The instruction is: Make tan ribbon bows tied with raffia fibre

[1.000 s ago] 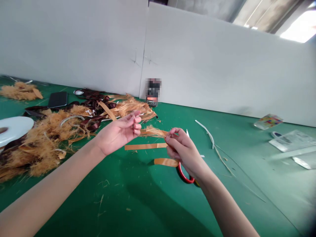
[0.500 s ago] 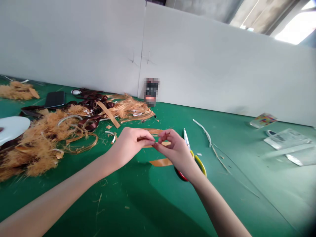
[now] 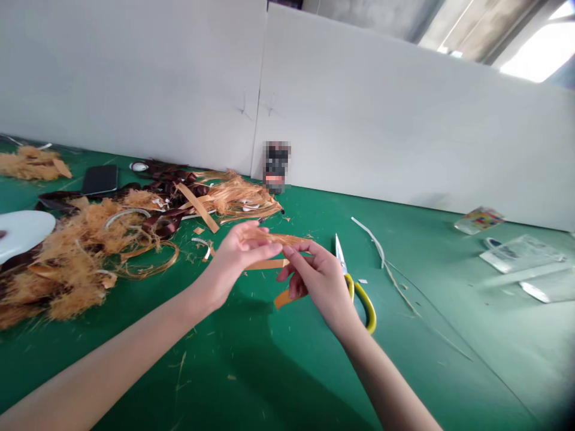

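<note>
Above the green table (image 3: 269, 371), my left hand (image 3: 238, 254) and my right hand (image 3: 317, 278) meet on an orange ribbon strip (image 3: 269, 263) with a frayed, fibrous end (image 3: 278, 239). The left hand's fingers pinch the frayed end and the strip. The right hand's thumb and fingers close on the strip's other end, and a loose tail of ribbon (image 3: 282, 297) hangs below that hand. Scissors (image 3: 354, 287) with yellow-green handles lie on the table just right of my right hand.
A heap of frayed orange fibre (image 3: 76, 257), dark brown ribbon (image 3: 171, 179) and loose strips covers the left side. A black phone (image 3: 99, 179) and a white tape roll (image 3: 22, 230) lie at far left. Clear plastic packets (image 3: 521, 254) lie at right. White boards (image 3: 359, 108) wall the back.
The hands came together over the strip, then drew slightly apart. The right hand lowered, the ribbon tail now hangs from it, and the scissors' handles show beside it.
</note>
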`<state>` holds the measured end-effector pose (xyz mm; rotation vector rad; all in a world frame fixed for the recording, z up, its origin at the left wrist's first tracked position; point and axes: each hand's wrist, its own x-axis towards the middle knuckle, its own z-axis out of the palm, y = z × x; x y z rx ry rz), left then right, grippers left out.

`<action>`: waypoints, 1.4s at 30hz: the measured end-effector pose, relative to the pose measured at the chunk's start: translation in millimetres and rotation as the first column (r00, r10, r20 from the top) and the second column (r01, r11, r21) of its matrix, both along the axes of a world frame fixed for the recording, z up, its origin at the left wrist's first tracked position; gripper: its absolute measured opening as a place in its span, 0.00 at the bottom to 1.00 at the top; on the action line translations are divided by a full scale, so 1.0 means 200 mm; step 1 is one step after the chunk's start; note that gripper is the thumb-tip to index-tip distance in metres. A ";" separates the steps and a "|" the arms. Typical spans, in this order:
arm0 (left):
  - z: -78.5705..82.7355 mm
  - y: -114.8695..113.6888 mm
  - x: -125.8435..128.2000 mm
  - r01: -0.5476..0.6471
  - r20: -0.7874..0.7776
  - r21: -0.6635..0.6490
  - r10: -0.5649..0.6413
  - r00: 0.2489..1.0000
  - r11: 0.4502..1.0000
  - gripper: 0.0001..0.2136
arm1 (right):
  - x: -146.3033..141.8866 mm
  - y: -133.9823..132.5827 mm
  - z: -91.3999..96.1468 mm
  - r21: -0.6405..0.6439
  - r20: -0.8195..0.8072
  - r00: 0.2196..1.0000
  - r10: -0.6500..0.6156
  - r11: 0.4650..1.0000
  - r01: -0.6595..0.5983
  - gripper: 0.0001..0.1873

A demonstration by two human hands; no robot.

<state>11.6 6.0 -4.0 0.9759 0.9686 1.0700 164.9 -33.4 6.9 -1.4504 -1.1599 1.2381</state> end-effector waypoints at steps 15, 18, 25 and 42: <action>0.00 -0.02 0.13 -0.206 0.140 0.098 0.192 0.972 0.974 0.06 | -0.14 0.01 -0.04 0.317 0.056 0.982 -0.183 0.935 0.156 0.13; -0.01 -0.03 0.13 -0.220 0.107 0.144 0.206 0.973 0.965 0.06 | -0.15 0.00 -0.06 0.326 0.083 0.980 -0.183 0.934 0.147 0.14; -0.01 -0.04 0.14 -0.208 0.064 0.067 0.204 0.977 0.976 0.03 | -0.16 -0.02 -0.10 0.307 0.035 0.991 -0.129 0.945 0.113 0.15; 0.00 -0.03 0.08 -0.153 -0.034 0.237 0.165 0.986 0.959 0.06 | -0.15 -0.06 -0.03 0.195 -0.229 0.972 -0.051 0.976 0.098 0.18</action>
